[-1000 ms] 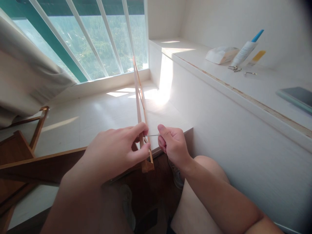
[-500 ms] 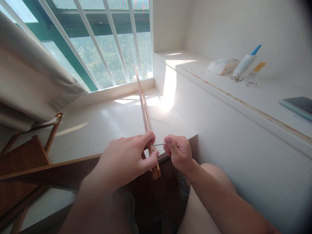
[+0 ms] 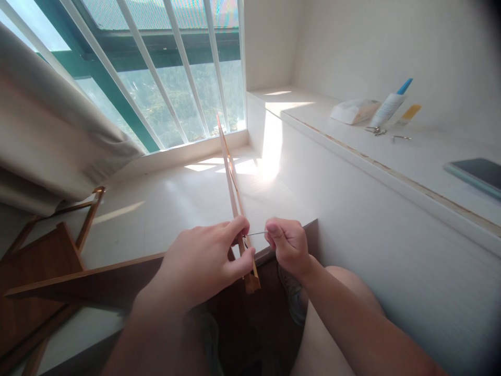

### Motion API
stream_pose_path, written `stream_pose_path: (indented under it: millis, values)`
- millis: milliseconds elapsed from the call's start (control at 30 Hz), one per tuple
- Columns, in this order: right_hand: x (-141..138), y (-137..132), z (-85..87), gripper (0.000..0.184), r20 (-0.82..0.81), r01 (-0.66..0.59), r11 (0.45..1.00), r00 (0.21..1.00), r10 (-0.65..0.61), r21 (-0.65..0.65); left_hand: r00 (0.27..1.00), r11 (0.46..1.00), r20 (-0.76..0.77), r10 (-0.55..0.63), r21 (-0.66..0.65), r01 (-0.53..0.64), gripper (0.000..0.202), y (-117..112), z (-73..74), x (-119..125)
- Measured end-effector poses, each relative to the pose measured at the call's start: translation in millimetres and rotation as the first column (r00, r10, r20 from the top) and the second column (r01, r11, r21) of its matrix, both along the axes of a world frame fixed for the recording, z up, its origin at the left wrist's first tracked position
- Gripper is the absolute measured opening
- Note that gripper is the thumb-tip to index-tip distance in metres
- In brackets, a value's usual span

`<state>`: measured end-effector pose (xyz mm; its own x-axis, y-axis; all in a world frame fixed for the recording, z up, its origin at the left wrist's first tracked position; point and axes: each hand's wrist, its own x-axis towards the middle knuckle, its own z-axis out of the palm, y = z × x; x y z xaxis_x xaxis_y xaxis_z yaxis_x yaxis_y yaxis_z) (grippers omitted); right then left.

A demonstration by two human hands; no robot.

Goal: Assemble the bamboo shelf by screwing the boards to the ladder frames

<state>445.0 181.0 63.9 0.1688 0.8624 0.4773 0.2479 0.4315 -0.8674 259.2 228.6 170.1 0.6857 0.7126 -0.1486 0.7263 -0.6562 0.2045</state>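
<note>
Brown, slender wooden frame crosses the platform edge; left hand fingers grip it, right hand fingers pinch a rod.

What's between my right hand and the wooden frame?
In the head view, a thin rod spans from your right hand to the wooden frame, ending by your left hand.

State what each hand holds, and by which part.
Left hand: the wooden frame, close to its near end. Right hand: a thin rod, by the end away from the frame.

Daylight from the barred window glares on the ledge; corners darken.
</note>
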Motion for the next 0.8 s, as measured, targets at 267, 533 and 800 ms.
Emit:
stream_pose_path:
  millis: [267, 533, 800]
  values:
    - [3.1, 4.5, -6.2, 0.042, 0.092, -0.013, 0.997, 0.996, 0.006, 0.078, 1.000, 1.000, -0.001, -0.001, 0.000, 0.001, 0.023, -0.3, 1.7, 0.9]
    - [5.5, 7.5, -9.3, 0.036, 0.197, -0.004, 0.986, 0.980, -0.030, 0.168, 1.000, 1.000, 0.008, -0.011, -0.017, 0.012, 0.023, 0.8, 2.8, 2.2]
    - [-3.2, -0.3, 2.3, 0.050, 0.001, 0.016, 1.000, 1.000, -0.016, -0.018, 1.000, 1.000, 0.022, -0.008, -0.030, 0.009, 0.021, 0.1, 3.6, 1.0]
